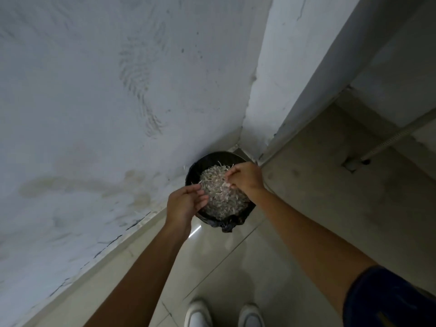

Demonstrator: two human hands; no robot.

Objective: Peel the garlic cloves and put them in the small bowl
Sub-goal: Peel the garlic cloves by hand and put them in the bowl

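Pale papery garlic skins being shed over a bin, no cloves or small bowl in view.

From the white shoes [224, 315] on the tiled floor [236, 267], both arms reach forward: the left hand [184, 204], cupped and relaxed, hangs over the near rim of the round black-lined bin [227, 224]; the right hand [245, 177], slightly farther, pinches a skin flake [227, 184] directly above the heaped peelings [221, 192].

A: How much of the round black bag-lined bin [213, 161] is visible?

B: Its near rim and left side sit behind the left hand [185, 204]; the right hand [245, 178] covers the right edge.

A: Is the right hand holding something?

B: A pale scrap shows at its fingers, too small to name.

A: The white shoes [224, 313]?

B: Cut off by the bottom edge, like the dark blue sleeve [387, 300] at the right
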